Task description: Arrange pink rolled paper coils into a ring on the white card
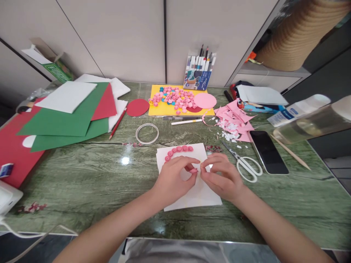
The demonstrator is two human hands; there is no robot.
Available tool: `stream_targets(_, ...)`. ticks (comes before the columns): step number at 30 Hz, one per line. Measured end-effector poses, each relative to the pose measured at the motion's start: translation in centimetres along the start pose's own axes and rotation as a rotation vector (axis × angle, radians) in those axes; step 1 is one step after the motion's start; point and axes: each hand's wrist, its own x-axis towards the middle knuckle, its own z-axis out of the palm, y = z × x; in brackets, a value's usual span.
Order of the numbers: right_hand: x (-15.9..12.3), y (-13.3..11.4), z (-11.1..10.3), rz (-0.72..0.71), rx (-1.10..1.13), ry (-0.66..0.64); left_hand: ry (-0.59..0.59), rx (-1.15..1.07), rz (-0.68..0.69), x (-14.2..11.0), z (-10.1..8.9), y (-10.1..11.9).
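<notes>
My left hand [174, 180] pinches a small pink paper coil [193, 170] between thumb and fingertip. Close beside it, my right hand [223, 177] has its thumb and index finger pressed together; whatever is between them is too small to make out. Both hands are over a white sheet of paper [192, 201], which lies on the green table. A curved row of pink paper coils [179, 149] sits along the upper part of the sheet, partly hidden by my left hand.
Behind the sheet are a tape roll [147, 133] and a yellow card [155, 111] heaped with coils. White-handled scissors [249, 168], a phone [269, 152] and pink paper scraps [236, 117] lie to the right. Green sheets [63, 122] and a red pencil [117, 124] are left.
</notes>
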Motion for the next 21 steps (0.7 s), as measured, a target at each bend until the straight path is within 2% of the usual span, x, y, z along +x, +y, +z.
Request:
stream_targets(14,-0.2,0.19,0.32,-0.169,-0.082,0.03,0.02,-0.074,-0.054,0.04,-0.28,0.44)
stream_targets(21,-0.22,0.19,0.37,-0.185,-0.085,0.043,0.012,-0.175,-0.111,0.25,-0.5,0.84)
